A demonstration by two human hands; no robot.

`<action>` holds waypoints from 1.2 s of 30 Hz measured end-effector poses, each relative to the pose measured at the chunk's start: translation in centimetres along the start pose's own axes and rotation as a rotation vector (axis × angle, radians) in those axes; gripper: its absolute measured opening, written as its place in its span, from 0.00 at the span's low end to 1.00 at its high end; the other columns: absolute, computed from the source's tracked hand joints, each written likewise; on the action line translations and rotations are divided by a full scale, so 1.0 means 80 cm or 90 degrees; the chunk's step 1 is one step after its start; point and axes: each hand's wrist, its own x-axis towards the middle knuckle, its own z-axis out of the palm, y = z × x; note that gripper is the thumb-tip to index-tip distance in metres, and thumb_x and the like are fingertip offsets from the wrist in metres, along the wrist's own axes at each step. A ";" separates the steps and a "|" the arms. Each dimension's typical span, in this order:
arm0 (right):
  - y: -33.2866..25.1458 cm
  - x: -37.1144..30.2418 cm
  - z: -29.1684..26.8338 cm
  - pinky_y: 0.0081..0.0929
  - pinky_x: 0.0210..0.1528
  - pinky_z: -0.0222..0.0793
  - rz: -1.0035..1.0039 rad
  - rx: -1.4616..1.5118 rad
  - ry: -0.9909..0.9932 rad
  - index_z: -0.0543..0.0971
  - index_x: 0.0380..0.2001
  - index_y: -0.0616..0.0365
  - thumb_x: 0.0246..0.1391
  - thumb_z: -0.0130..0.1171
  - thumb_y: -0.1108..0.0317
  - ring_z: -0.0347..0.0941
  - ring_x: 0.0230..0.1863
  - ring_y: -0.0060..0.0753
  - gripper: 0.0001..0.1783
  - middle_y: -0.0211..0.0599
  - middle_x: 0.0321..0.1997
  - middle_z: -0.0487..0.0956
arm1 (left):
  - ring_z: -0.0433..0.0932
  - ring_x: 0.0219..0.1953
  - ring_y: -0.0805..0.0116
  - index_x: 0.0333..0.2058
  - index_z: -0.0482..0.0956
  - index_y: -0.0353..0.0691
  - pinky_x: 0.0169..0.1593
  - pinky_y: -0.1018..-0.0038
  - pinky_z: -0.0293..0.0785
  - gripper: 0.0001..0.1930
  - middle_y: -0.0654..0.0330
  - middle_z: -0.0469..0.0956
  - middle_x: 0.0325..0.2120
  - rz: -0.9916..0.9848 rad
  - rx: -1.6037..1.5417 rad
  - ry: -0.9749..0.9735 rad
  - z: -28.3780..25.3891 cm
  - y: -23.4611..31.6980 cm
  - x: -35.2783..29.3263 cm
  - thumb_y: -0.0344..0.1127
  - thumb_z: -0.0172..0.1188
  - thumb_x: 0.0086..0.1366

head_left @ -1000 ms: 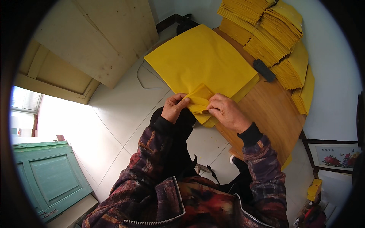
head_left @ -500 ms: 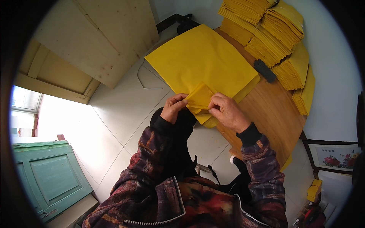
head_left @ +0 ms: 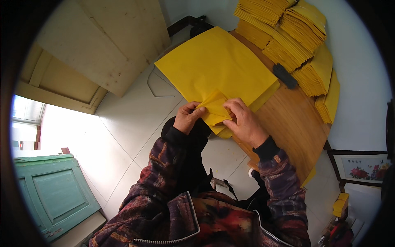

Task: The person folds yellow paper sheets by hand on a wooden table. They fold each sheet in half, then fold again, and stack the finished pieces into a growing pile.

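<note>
A large stack of yellow paper sheets (head_left: 214,61) lies over the far left part of the wooden table. At its near corner, a small folded piece of yellow paper (head_left: 214,108) is held between my two hands. My left hand (head_left: 188,118) pinches its left edge, thumb on top. On the right edge, my right hand (head_left: 243,120) has its forefinger on the upper part and its thumb lower down, with the paper between them. Some of the right fingers are curled out of sight.
Tall piles of folded yellow paper (head_left: 288,37) stand along the wall at the far right of the wooden table (head_left: 292,119). A dark grey oblong block (head_left: 284,76) lies beside them. Wooden boards (head_left: 103,37) lean at the far left, and a green panel (head_left: 57,193) stands at left.
My right thumb and forefinger have moved apart along the paper's right edge, and the fold lies flatter and wider. My left hand keeps its pinch, almost unmoved.
</note>
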 end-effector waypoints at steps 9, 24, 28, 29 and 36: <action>0.002 -0.017 0.007 0.33 0.49 0.71 -0.133 -0.164 0.049 0.75 0.37 0.56 0.42 0.65 0.75 0.69 0.51 0.43 0.17 0.37 0.57 0.65 | 0.77 0.34 0.74 0.37 0.79 0.33 0.44 0.77 0.73 0.09 0.62 0.80 0.32 -0.013 0.007 0.027 0.002 0.001 -0.001 0.33 0.59 0.64; -0.009 0.000 0.001 0.30 0.48 0.69 -0.073 -0.098 0.027 0.72 0.25 0.62 0.45 0.59 0.79 0.69 0.46 0.40 0.05 0.42 0.58 0.66 | 0.76 0.38 0.75 0.40 0.77 0.31 0.48 0.79 0.70 0.10 0.62 0.79 0.35 -0.038 -0.049 -0.014 -0.007 0.007 -0.002 0.26 0.55 0.60; -0.009 0.001 0.000 0.30 0.48 0.69 -0.065 -0.092 0.030 0.71 0.25 0.62 0.45 0.59 0.79 0.70 0.49 0.43 0.06 0.43 0.58 0.66 | 0.76 0.40 0.74 0.41 0.77 0.31 0.49 0.79 0.70 0.15 0.62 0.79 0.36 -0.052 -0.081 -0.042 -0.011 0.009 -0.002 0.21 0.52 0.54; -0.008 0.001 0.000 0.32 0.49 0.69 -0.051 -0.079 0.023 0.71 0.24 0.62 0.45 0.59 0.78 0.69 0.51 0.45 0.06 0.43 0.58 0.66 | 0.76 0.40 0.74 0.41 0.77 0.31 0.49 0.79 0.70 0.16 0.62 0.79 0.36 -0.039 -0.103 -0.066 -0.011 0.008 -0.003 0.20 0.51 0.52; -0.007 -0.003 0.002 0.35 0.51 0.68 -0.074 -0.099 0.058 0.72 0.33 0.59 0.43 0.63 0.77 0.68 0.53 0.47 0.13 0.42 0.60 0.64 | 0.77 0.37 0.73 0.40 0.78 0.32 0.46 0.77 0.72 0.09 0.60 0.80 0.35 0.004 0.019 0.004 0.000 0.000 -0.002 0.29 0.58 0.61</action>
